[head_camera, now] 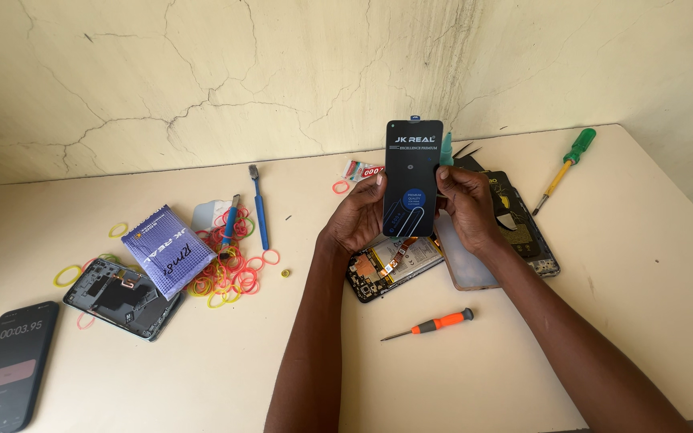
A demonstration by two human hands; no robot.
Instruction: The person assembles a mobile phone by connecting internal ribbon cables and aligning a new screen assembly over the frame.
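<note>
Both hands hold one black phone screen (413,178) upright above the bench (523,353). Left hand (360,215) pinches its left edge, right hand (465,204) grips the right edge, fingers closed on it. A teal pry tool (447,150) sticks up just above the right hand, touching the screen's edge. Directly below the hands lies an opened phone (391,269) with its insides showing, and a clear case (463,265) under the right wrist. Orange screwdriver (435,324) near, between the forearms. Green screwdriver (568,161) well right of the right hand. Far left of the left hand: blue brush (259,208), rubber bands (230,269), purple packet (166,250), another open phone (122,297), timer phone (8,365).
</note>
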